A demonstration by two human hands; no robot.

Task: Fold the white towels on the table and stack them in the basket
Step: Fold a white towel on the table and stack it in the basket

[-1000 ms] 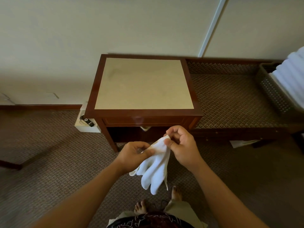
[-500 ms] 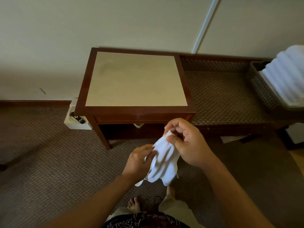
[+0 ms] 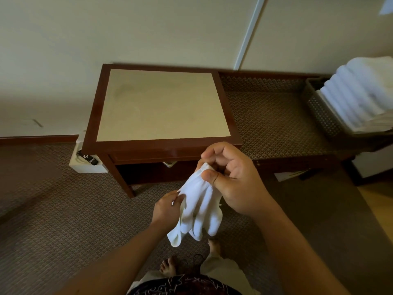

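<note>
A small white glove (image 3: pixel 198 211) hangs in front of me, its fingers pointing down over the carpet. My right hand (image 3: pixel 231 179) pinches its cuff at the top between thumb and curled fingers. My left hand (image 3: pixel 167 206) pinches the glove's left edge lower down. Both hands are below the front edge of a dark wooden table (image 3: pixel 161 143) with a bare beige top. At the far right a woven basket (image 3: pixel 325 116) holds a stack of folded white towels (image 3: pixel 361 92).
A low carpeted ledge (image 3: pixel 274 120) runs from the table to the basket along the wall. A white box with a black remote (image 3: pixel 87 158) sits on the floor left of the table. My bare feet (image 3: pixel 170 266) stand on patterned carpet.
The view has swung right and closer, bringing more of the basket and towels into sight. Both hands keep their pinch on the glove, with the left hand now lower on its edge.
</note>
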